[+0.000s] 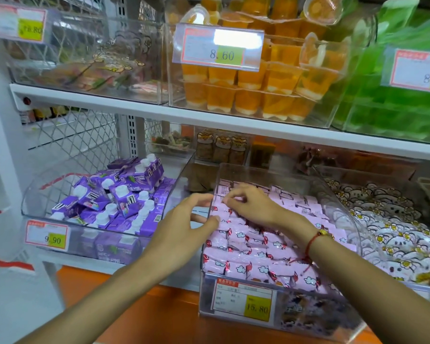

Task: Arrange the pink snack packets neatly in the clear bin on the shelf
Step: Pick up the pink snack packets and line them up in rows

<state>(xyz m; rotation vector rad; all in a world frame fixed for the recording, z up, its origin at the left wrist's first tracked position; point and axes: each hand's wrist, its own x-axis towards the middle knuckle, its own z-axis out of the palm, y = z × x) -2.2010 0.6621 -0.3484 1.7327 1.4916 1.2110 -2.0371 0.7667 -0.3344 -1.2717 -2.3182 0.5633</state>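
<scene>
Pink snack packets (253, 247) printed with small white clouds lie in overlapping rows inside the clear plastic bin (343, 212) on the lower white shelf (184, 115), above its yellow 15.80 price tag (243, 300). The right hand (248, 204) reaches into the bin, fingers (231, 194) curled and pinching a packet at the back left. The left hand (184, 227) rests against the bin's left wall, fingers apart and loosely bent.

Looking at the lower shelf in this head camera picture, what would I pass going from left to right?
Purple drink cartons in a clear tub → left hand on the outer side wall of the clear bin → right hand resting on the pink snack packets → white flower-print packets.
</scene>
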